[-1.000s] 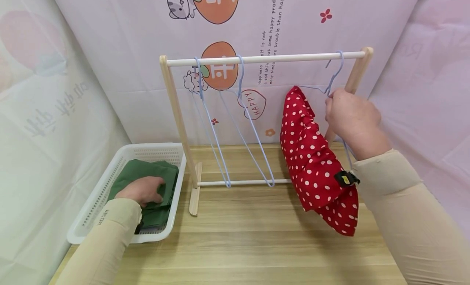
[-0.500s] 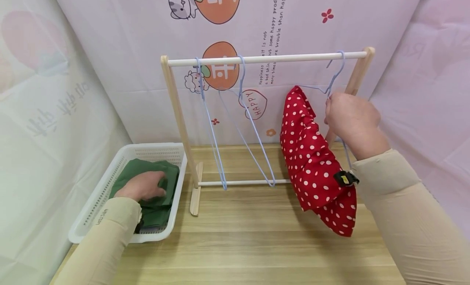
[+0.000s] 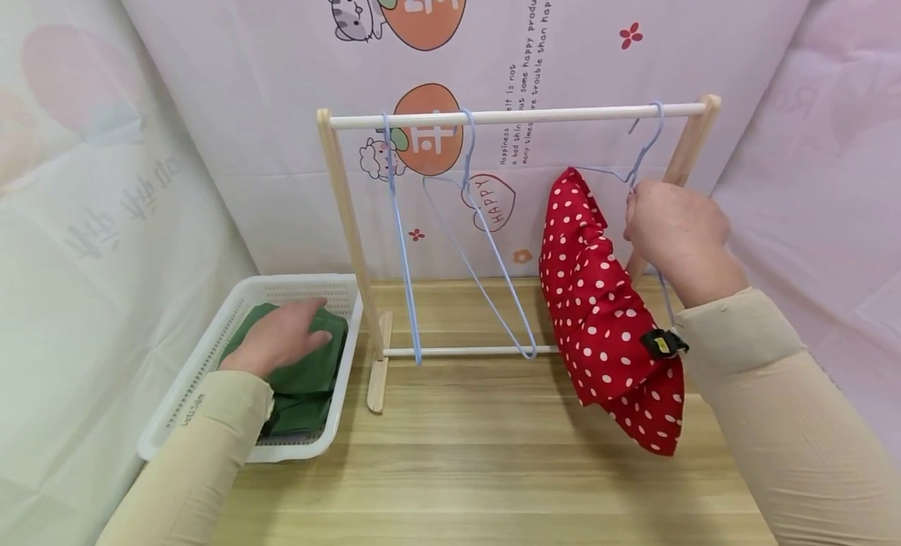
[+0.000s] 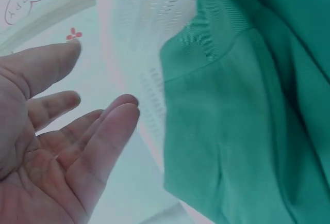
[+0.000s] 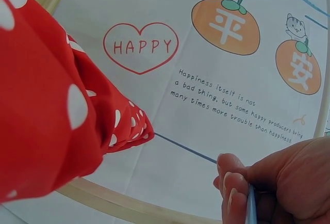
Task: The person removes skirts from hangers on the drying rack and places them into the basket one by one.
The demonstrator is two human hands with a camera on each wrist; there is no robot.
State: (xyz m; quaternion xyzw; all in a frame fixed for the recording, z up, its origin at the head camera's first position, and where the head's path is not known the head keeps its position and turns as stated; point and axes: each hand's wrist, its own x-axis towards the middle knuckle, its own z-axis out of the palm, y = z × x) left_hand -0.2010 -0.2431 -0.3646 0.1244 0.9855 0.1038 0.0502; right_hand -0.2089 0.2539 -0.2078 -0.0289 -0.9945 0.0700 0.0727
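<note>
My right hand [image 3: 676, 233] grips a blue wire hanger [image 3: 646, 149] just below its hook, which sits over the rack's top bar. A red cloth garment with white dots [image 3: 598, 296] hangs from this hanger, bunched and slanting down toward the front. In the right wrist view, fingers and thumb [image 5: 281, 182] close round the wire. My left hand [image 3: 278, 339] is over folded green cloth [image 3: 310, 374] in a white basket [image 3: 296, 452]. Its fingers are spread and relaxed with nothing between them, as the left wrist view shows beside the green cloth [image 4: 216, 121].
A wooden rack [image 3: 345, 210] with a white top bar [image 3: 549, 116] stands on the wood-grain table [image 3: 457, 468]. Two bare blue hangers, a left one [image 3: 403, 249] and a middle one [image 3: 496, 249], hang from it. Printed white sheeting [image 3: 281, 84] encloses the back and sides.
My left hand has risen slightly from the green cloth and its thumb and fingers have spread. The leftmost bare hanger has turned nearly edge-on. My right hand keeps its hold on the hanger.
</note>
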